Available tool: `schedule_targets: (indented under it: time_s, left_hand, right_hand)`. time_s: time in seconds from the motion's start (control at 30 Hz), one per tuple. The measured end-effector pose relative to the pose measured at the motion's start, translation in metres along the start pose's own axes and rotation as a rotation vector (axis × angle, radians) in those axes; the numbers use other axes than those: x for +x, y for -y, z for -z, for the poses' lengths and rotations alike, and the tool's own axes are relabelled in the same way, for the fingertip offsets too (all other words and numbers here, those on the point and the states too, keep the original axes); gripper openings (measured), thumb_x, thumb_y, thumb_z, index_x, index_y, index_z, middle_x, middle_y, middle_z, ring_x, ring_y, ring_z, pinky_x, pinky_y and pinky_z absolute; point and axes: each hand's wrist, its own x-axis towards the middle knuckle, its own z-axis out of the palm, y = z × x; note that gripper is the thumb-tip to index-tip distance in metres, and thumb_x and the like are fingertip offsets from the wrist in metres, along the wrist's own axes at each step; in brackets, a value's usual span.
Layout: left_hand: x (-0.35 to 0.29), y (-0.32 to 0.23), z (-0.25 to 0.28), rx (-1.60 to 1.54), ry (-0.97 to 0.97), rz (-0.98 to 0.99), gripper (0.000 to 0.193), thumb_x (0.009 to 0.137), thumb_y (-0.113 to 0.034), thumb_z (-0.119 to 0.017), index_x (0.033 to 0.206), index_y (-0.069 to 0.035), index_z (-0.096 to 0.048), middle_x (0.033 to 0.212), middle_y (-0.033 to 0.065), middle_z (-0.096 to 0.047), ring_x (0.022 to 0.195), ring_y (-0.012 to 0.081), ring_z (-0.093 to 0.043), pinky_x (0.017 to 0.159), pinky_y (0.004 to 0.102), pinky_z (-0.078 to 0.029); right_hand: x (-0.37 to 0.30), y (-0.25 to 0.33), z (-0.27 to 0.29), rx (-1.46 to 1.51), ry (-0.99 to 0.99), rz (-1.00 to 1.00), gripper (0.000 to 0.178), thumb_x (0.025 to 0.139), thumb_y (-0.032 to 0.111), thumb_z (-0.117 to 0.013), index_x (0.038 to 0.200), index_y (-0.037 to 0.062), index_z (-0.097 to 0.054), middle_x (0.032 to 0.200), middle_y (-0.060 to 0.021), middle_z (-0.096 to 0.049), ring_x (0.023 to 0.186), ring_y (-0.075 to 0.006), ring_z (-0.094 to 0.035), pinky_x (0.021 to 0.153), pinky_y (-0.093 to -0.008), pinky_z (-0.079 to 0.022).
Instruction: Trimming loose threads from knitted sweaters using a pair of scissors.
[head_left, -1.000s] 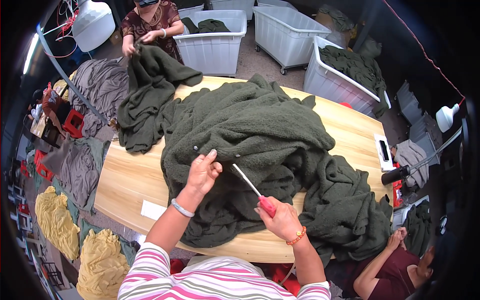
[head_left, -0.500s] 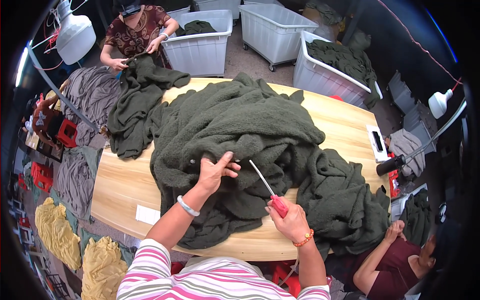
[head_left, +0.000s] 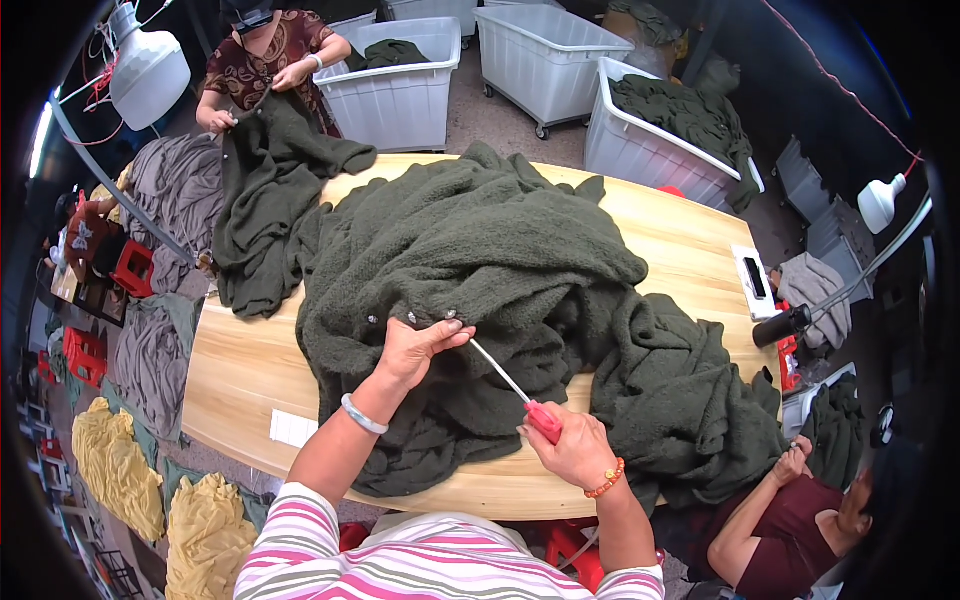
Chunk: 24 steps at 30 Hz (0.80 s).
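Observation:
A big heap of dark green fleecy garments (head_left: 500,260) covers the middle of a light wooden table (head_left: 250,370). My left hand (head_left: 415,350) pinches the edge of the near garment, beside a row of small metal snaps (head_left: 412,318). My right hand (head_left: 570,448) grips a red-handled tool (head_left: 543,420); its thin metal shaft (head_left: 498,370) points up-left, and its tip touches the fabric right at my left fingertips. A silver bangle is on my left wrist, an orange bead bracelet on my right.
A person at the far left end of the table (head_left: 265,65) handles another green garment (head_left: 265,190). Another person (head_left: 790,520) sits low at the right. White bins (head_left: 395,90) (head_left: 660,150) stand behind. Grey and yellow cloth piles (head_left: 130,470) lie left. A white slip (head_left: 293,428) lies near.
My left hand closed into a pinch on the garment edge. My right hand brought the tool's tip up to that spot. The far person pulled their garment up.

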Motion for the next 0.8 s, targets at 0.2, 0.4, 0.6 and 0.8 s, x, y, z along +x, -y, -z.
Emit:
schedule_targets:
  time_s: [0.2, 0.4, 0.6, 0.8]
  left_hand:
    - [-0.003, 0.002, 0.009, 0.172, 0.02, -0.026, 0.021, 0.082, 0.009, -0.068, 0.103, 0.007, -0.064, 0.1, 0.0141, -0.068, 0.088, 0.0269, -0.07, 0.077, 0.0359, -0.062]
    - [0.001, 0.019, 0.013, 0.148, 0.072, -0.063, 0.024, 0.082, 0.01, -0.068, 0.105, 0.005, -0.065, 0.101, 0.0146, -0.068, 0.089, 0.0261, -0.07, 0.076, 0.0357, -0.062]
    - [0.003, 0.018, 0.019, 0.186, 0.058, -0.09, 0.026, 0.081, 0.011, -0.067, 0.106, 0.005, -0.065, 0.102, 0.0157, -0.069, 0.088, 0.0276, -0.07, 0.076, 0.0355, -0.062]
    - [0.001, 0.014, 0.02, 0.231, 0.078, -0.084, 0.026, 0.083, 0.008, -0.068, 0.109, 0.003, -0.064, 0.103, 0.0112, -0.068, 0.092, 0.0228, -0.068, 0.081, 0.0358, -0.06]
  right_hand:
    - [0.001, 0.007, 0.002, -0.056, -0.011, -0.006, 0.025, 0.086, 0.031, -0.068, 0.098, 0.0099, -0.066, 0.081, -0.0142, -0.068, 0.077, -0.0364, -0.066, 0.072, -0.0435, -0.052]
    - [0.002, 0.008, 0.001, -0.081, -0.009, -0.007, 0.026, 0.087, 0.032, -0.067, 0.101, 0.0113, -0.065, 0.078, -0.015, -0.067, 0.076, -0.0376, -0.065, 0.071, -0.0456, -0.052]
    - [0.007, 0.003, -0.001, -0.107, 0.032, -0.031, 0.026, 0.086, 0.033, -0.068, 0.099, 0.0114, -0.064, 0.077, -0.0156, -0.067, 0.076, -0.038, -0.065, 0.07, -0.0462, -0.052]
    - [0.007, -0.008, -0.004, -0.016, 0.04, 0.045, 0.024, 0.087, 0.033, -0.067, 0.099, 0.0116, -0.064, 0.075, -0.0156, -0.067, 0.073, -0.0386, -0.065, 0.067, -0.0471, -0.051]
